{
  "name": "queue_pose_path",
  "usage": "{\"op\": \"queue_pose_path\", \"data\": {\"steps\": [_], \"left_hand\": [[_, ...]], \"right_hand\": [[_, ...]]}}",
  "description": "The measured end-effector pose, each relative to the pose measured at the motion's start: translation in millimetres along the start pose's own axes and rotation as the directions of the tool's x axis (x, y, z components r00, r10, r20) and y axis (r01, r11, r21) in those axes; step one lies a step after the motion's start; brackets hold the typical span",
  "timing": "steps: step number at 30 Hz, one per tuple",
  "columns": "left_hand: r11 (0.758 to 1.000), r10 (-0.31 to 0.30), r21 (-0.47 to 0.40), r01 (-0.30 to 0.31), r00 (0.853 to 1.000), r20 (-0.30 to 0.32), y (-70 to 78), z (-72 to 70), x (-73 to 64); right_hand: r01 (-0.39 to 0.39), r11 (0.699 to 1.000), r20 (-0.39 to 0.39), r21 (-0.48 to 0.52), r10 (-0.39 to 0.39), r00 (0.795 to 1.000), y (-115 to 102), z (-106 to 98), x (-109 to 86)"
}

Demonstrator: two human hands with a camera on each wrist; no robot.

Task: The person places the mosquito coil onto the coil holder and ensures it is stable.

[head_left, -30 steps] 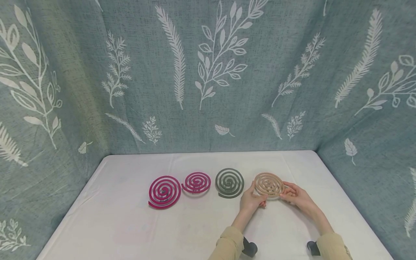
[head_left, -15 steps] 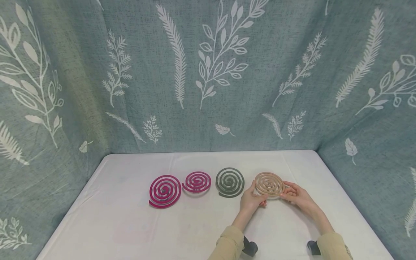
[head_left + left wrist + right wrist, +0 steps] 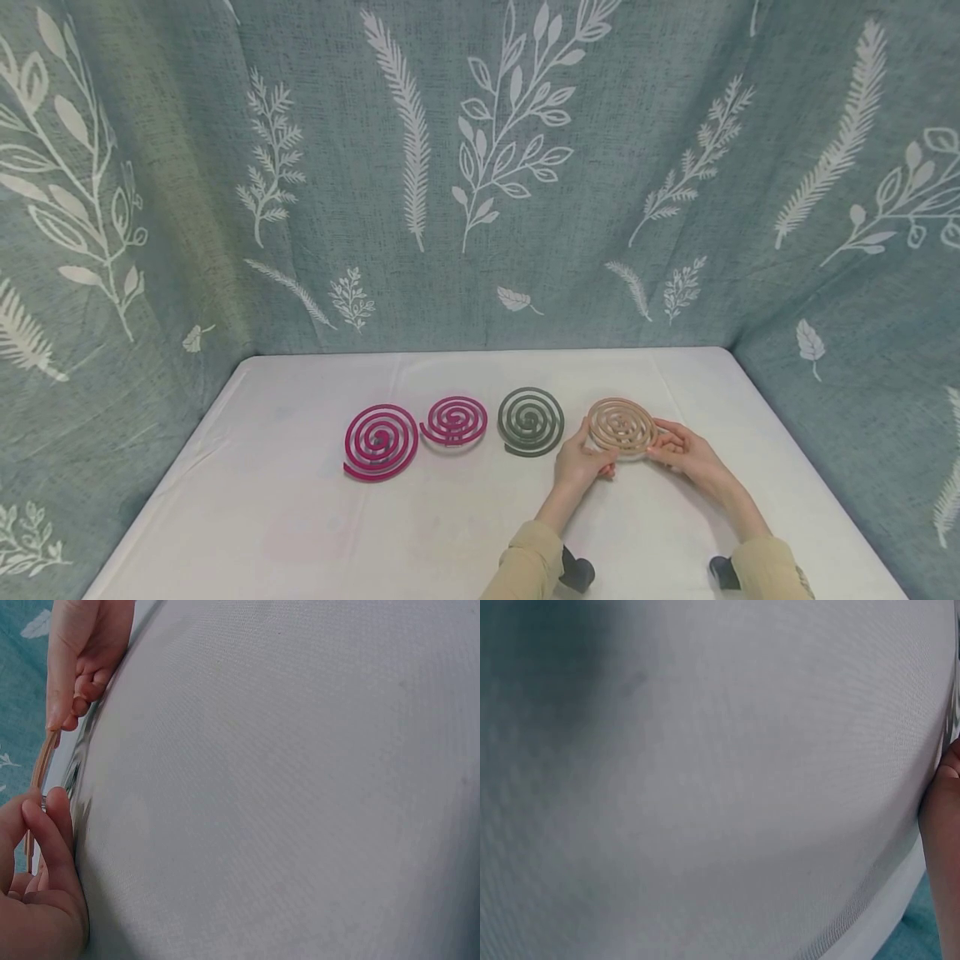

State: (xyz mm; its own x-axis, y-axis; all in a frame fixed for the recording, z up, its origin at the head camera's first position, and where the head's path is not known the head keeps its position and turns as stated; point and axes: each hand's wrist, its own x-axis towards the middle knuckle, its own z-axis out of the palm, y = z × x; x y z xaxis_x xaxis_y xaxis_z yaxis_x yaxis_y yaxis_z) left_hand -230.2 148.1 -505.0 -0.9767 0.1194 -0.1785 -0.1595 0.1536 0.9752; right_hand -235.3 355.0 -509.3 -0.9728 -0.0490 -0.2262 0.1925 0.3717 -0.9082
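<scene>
A tan mosquito coil (image 3: 621, 423) is pinched between both hands at the right of the row, slightly tilted. My left hand (image 3: 577, 464) grips its left and front edge with thumb and fingers. On the opposite side my right hand (image 3: 687, 455) pinches the right front edge. In the left wrist view the coil (image 3: 45, 761) shows edge-on between the two hands. Only part of the right hand (image 3: 949, 817) enters the right wrist view, and the coil cannot be made out there.
A dark green coil (image 3: 529, 421) lies just left of my left hand. Further left are a smaller-looking magenta coil (image 3: 454, 420) and a larger magenta coil (image 3: 381, 440). All are on a white-covered table (image 3: 300, 533), with a leaf-patterned teal curtain (image 3: 450, 300) around its back and sides.
</scene>
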Motion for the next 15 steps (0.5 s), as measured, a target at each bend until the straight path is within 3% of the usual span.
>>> {"op": "queue_pose_path", "data": {"steps": [15], "left_hand": [[1.0,0.01,-0.002,-0.01,1.0,0.003,0.5,-1.2,-0.1]], "right_hand": [[0.024,1.0,0.006,0.014,-0.024,1.0,3.5,-1.4,0.9]]}}
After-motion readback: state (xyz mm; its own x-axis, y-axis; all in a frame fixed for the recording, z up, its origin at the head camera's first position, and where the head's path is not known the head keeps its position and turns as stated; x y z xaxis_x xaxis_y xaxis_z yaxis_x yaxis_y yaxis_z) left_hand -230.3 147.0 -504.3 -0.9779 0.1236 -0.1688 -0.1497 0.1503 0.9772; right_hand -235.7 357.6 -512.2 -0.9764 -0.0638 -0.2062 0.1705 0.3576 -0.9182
